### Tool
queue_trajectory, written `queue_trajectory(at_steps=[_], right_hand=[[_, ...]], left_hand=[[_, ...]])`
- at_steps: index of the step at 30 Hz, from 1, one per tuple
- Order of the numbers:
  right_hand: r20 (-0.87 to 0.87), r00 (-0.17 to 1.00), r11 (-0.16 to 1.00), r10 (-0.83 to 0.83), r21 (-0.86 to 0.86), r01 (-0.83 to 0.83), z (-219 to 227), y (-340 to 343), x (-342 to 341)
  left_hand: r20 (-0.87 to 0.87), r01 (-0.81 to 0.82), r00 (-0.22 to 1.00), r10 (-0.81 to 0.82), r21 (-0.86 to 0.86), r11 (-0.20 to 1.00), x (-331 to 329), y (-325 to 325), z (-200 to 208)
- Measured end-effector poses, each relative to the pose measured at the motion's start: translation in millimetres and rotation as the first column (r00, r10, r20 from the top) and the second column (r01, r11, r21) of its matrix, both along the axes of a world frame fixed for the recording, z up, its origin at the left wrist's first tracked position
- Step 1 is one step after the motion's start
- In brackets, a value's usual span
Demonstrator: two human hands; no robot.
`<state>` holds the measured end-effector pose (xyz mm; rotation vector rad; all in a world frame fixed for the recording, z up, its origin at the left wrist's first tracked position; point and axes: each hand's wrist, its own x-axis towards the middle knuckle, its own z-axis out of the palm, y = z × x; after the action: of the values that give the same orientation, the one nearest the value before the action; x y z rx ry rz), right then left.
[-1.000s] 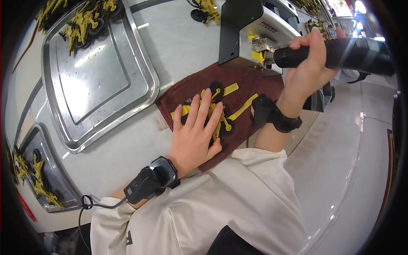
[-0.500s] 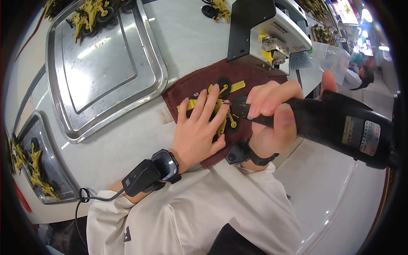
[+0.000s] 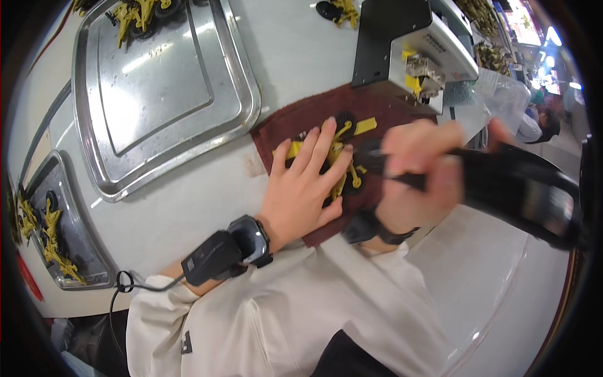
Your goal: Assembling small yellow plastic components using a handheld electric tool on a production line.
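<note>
On a dark red cloth [image 3: 314, 113] lies a yellow toy vehicle [image 3: 365, 126] with black wheels, partly covered by my left hand [image 3: 303, 186]. That hand rests flat on it, fingers stretched and apart. My right hand [image 3: 422, 169], smeared by motion, is closed round a black electric screwdriver [image 3: 502, 188]. The tool's blurred nose points left at the toy, just beside my left fingertips. I cannot tell whether its tip touches the toy.
A white and black machine [image 3: 414, 50] with a metal feeder stands behind the cloth. A large metal tray [image 3: 157, 94] and a smaller tray [image 3: 88, 257] hold more yellow toys. Another toy [image 3: 342, 11] lies at the back. A person [image 3: 534, 129] sits far right.
The whole view has shifted slightly, so the table things sit farther right. The right hand and screwdriver have become blurred; the screw bit visible earlier no longer shows clearly. The left hand stays on the toy.
</note>
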<state>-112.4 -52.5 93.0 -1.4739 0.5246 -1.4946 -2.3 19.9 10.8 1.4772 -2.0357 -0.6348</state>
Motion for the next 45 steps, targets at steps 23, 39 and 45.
queue_trajectory(at_steps=[23, 39, 45], right_hand=[[-0.574, 0.815, 0.973, -0.078, -0.222, -0.062, -15, -15, 1], [-0.177, 0.863, 0.88, -0.474, -0.051, 0.473, 38, -85, -34], [-0.139, 0.943, 0.953, -0.302, -0.03, 0.301, 15, -21, -7]], left_hand=[[-0.066, -0.026, 0.998, 0.021, -0.076, 0.997, 3, -1, -6], [0.054, 0.034, 0.998, -0.03, -0.064, 0.997, 1, -3, -1], [0.032, 0.014, 0.999, -0.012, -0.072, 0.997, 3, -6, -5]])
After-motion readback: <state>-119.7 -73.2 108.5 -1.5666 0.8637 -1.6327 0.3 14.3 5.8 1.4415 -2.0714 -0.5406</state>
